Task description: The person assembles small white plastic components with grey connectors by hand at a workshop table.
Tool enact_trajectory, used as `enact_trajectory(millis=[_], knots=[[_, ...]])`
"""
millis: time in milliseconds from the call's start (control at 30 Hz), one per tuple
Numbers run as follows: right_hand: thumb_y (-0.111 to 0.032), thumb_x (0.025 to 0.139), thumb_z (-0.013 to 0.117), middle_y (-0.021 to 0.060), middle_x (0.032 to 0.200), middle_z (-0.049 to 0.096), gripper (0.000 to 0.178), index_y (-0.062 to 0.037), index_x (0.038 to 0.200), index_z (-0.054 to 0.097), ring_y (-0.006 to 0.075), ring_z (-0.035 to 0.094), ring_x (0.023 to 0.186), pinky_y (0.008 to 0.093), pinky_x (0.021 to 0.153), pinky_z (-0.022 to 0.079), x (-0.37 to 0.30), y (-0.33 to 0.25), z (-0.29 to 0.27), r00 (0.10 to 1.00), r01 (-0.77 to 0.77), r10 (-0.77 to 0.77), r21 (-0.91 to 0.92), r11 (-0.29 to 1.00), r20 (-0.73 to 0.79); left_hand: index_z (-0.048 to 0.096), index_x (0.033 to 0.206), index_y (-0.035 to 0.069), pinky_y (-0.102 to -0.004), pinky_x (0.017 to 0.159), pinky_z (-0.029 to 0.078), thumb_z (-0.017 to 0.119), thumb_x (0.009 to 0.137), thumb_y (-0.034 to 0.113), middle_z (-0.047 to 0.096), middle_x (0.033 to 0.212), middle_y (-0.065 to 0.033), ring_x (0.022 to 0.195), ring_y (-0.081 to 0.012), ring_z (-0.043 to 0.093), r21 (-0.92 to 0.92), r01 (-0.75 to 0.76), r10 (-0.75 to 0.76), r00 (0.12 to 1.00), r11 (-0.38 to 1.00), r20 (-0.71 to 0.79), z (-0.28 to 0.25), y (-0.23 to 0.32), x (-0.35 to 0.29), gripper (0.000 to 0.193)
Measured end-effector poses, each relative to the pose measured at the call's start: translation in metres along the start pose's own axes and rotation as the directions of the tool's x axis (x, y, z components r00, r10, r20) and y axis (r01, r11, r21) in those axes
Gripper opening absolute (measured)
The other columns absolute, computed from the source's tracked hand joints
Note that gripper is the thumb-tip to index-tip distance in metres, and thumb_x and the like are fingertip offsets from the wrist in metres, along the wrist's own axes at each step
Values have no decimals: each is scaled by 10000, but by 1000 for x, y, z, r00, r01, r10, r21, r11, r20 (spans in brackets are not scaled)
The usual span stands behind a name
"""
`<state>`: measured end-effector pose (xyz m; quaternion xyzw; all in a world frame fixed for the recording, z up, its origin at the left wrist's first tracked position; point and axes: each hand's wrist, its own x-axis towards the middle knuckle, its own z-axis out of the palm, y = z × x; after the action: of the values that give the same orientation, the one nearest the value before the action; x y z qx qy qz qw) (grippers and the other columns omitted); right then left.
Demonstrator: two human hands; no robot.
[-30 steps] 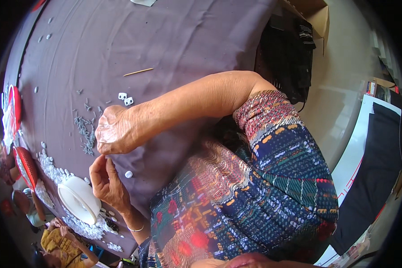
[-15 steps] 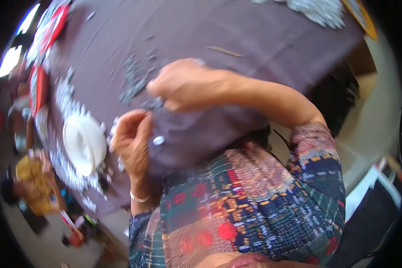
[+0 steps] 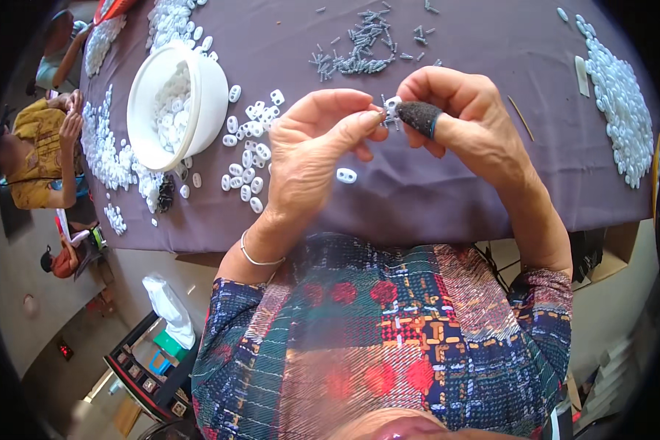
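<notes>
My two hands meet above the dark tablecloth. With finger and thumb, my right hand (image 3: 480,125) grips a small white two-hole plastic piece (image 3: 391,103); a dark fabric cover sits on that thumb. Thin grey springs (image 3: 385,117) show beside the piece, between the fingertips. My left hand (image 3: 301,158) is pinched close against them, its thumb and index finger at a spring; its grip is partly hidden. Just below lies a single white oval piece (image 3: 346,175) with two holes. Several like it form a loose group of white pieces (image 3: 248,165) left of my left hand.
A heap of grey springs (image 3: 367,48) lies beyond my hands. To the left stands a white tub (image 3: 214,103) holding white pieces, with more scattered around it. White oval parts (image 3: 612,103) are piled at the right, near a thin stick (image 3: 521,117). A person in yellow (image 3: 40,150) sits at far left.
The view has swung and sharpened. My hands, apart earlier with the right near the springs, are now together at the white piece and springs.
</notes>
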<state>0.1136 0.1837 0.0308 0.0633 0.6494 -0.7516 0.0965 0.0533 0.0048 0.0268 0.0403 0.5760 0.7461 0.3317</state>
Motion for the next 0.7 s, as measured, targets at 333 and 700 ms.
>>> enact_trajectory(millis=[333,700], knots=[[-9,804,493,8,765,572,167,18,957,554,45,544,663,164,515,413,-3,8,5,983,143,-158,-156,977,-89,589,959,-25,-233,573,499,644,786,16,645,851,-112,730,-166,638,-24,-38,37,998,999,-47,4,-7,2,186],[21,775,474,8,768,577,193,19,949,557,43,546,664,163,514,414,-1,11,5,980,138,-160,-175,975,-115,591,962,-21,-229,582,502,648,786,21,647,852,-106,731,-158,636,32,-60,61,997,998,-41,1,-10,4,190]])
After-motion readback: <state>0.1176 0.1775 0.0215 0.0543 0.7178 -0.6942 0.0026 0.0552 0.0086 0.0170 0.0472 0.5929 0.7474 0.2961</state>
